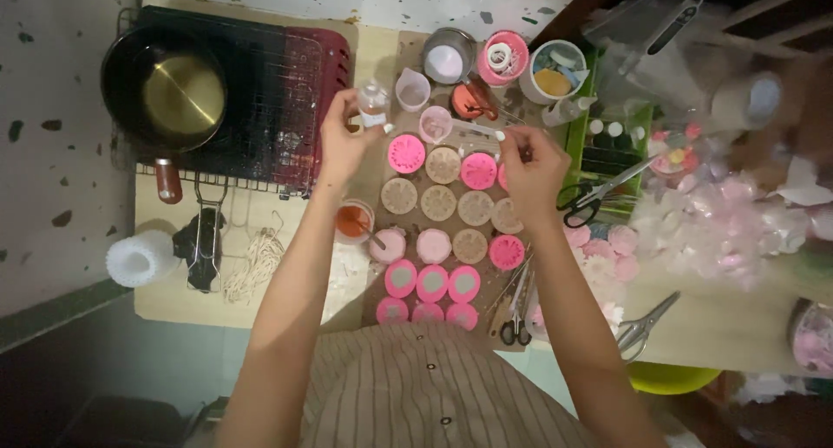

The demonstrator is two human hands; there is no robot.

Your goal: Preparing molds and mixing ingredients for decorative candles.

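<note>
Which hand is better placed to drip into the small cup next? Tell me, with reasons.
Probably the right hand: it holds the dropper, whose tip lies beside the small cup. The left hand is occupied holding the small clear bottle.

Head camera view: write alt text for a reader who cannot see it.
Seen from above, a person's left hand holds a small clear bottle while the right hand pinches a thin white dropper over rows of round pink and tan moulds on a table. A dark pan sits on a wire rack to the left, and scissors lie to the right.
</note>
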